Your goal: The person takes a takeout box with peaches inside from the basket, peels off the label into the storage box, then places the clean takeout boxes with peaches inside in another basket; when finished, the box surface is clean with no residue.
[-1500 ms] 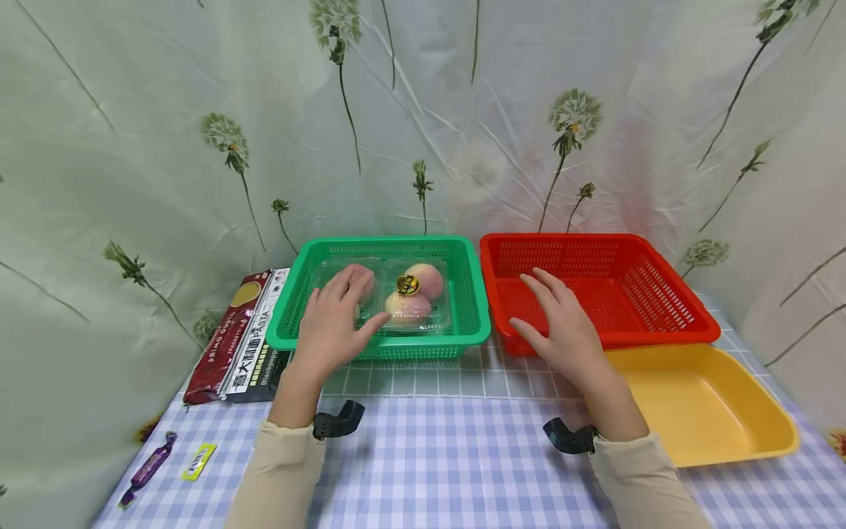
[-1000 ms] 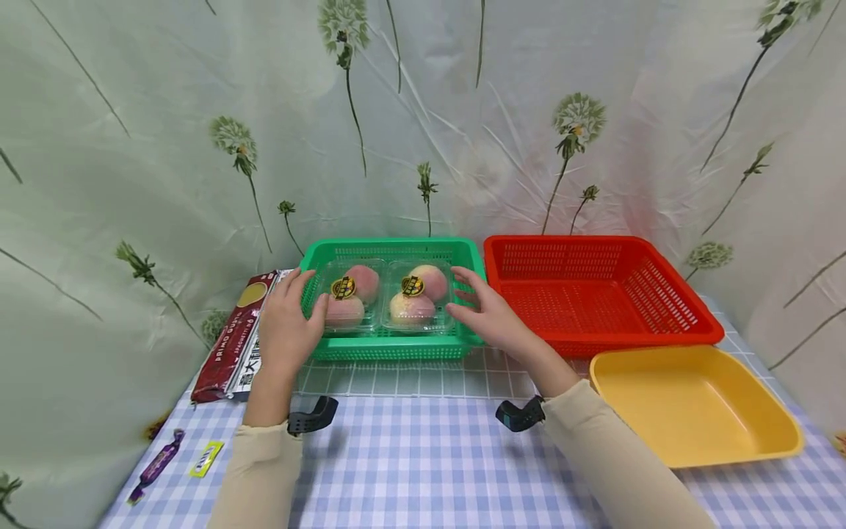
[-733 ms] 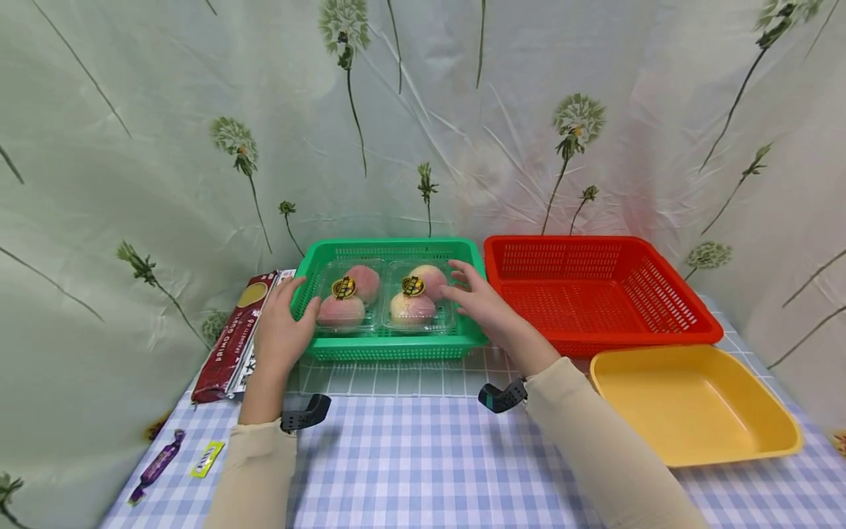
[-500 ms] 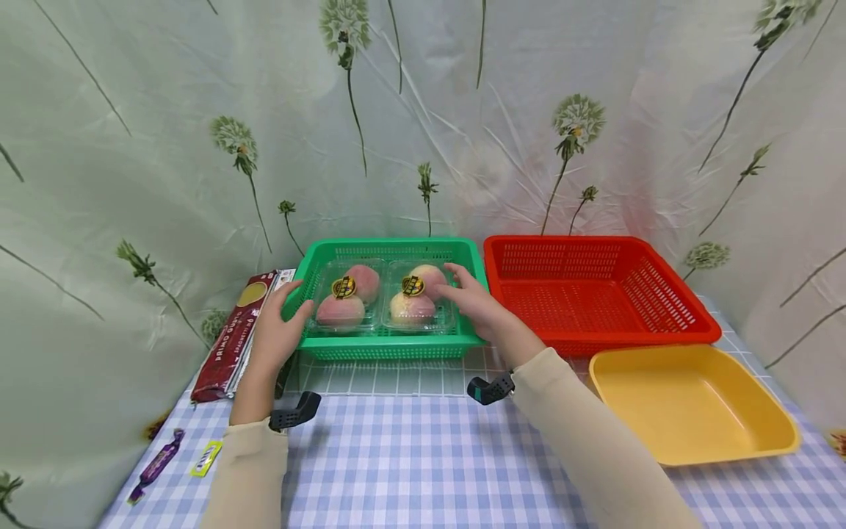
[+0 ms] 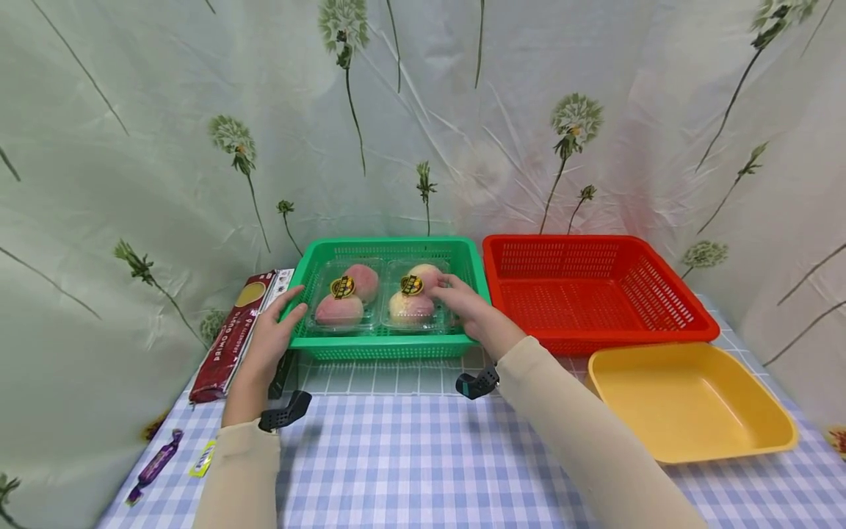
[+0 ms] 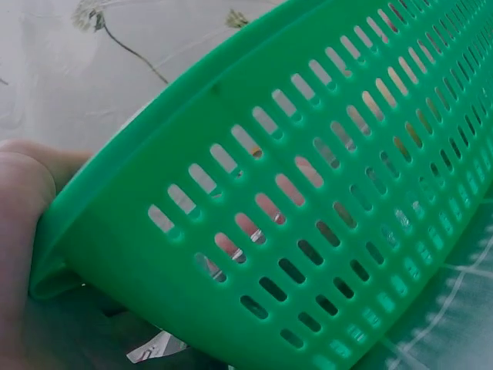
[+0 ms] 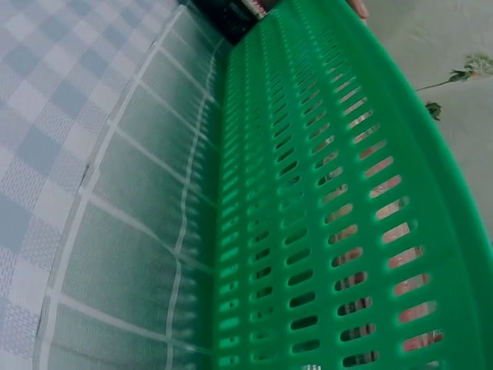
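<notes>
Two clear plastic boxes of pink and cream buns, the left box and the right box, lie side by side in a green basket. Each lid has a round black-and-gold sticker. My right hand reaches over the basket's front right corner, fingers at the right box's edge; whether they grip it I cannot tell. My left hand is at the basket's left end, fingers and thumb extended at the rim. In the left wrist view part of that hand shows beside the green rim. The basket wall fills much of the right wrist view.
A red basket stands right of the green one, with a yellow tub in front of it. Packets of pasta lie at the left. A purple-wrapped candy and a small yellow packet are on the checked cloth.
My right hand has moved left from the red basket to the right bun box and lowered. The left hand has drawn back from over the left box to the green basket's left rim.
</notes>
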Demonstrator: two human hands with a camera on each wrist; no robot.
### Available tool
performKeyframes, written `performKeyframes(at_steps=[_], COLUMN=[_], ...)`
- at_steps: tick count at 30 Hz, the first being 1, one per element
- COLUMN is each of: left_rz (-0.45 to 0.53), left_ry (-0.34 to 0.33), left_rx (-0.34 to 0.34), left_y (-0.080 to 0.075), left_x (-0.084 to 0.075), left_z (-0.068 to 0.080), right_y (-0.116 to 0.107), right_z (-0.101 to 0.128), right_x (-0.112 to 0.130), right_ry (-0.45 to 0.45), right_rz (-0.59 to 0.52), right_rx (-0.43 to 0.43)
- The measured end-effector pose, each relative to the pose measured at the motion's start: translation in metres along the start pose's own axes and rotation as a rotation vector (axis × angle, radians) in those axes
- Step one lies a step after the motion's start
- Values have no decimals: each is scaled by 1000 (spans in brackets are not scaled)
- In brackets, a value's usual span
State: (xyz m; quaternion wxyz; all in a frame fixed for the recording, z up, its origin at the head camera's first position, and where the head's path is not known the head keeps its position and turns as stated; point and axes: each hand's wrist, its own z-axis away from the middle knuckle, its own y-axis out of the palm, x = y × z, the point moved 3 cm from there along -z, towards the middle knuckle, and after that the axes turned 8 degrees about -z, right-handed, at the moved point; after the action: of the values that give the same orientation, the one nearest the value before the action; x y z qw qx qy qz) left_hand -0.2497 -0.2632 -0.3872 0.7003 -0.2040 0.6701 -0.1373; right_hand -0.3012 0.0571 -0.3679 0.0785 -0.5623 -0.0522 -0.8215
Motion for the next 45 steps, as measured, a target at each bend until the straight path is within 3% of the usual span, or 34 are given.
performKeyframes(at_steps=[6,17,25,33,45], left_rz=[-25,-11,-18,0,14], left_ry=[19,4,8,10,11], left_rx=[-6,-26,-33,-36,-45], left_y=[0,-1,0,2,4], left_x=[2,1,1,1,1], left_z=[0,2,2,3,3], right_y=[1,2,4,2,-9], right_z=[1,5,6,6,22], right_x=[0,5,4,2,18], right_ry=[-38,-116,-157,-194,-253], right_rz=[-4,86,75,95,-33], right_rx=[-3,26,25,-52,-188])
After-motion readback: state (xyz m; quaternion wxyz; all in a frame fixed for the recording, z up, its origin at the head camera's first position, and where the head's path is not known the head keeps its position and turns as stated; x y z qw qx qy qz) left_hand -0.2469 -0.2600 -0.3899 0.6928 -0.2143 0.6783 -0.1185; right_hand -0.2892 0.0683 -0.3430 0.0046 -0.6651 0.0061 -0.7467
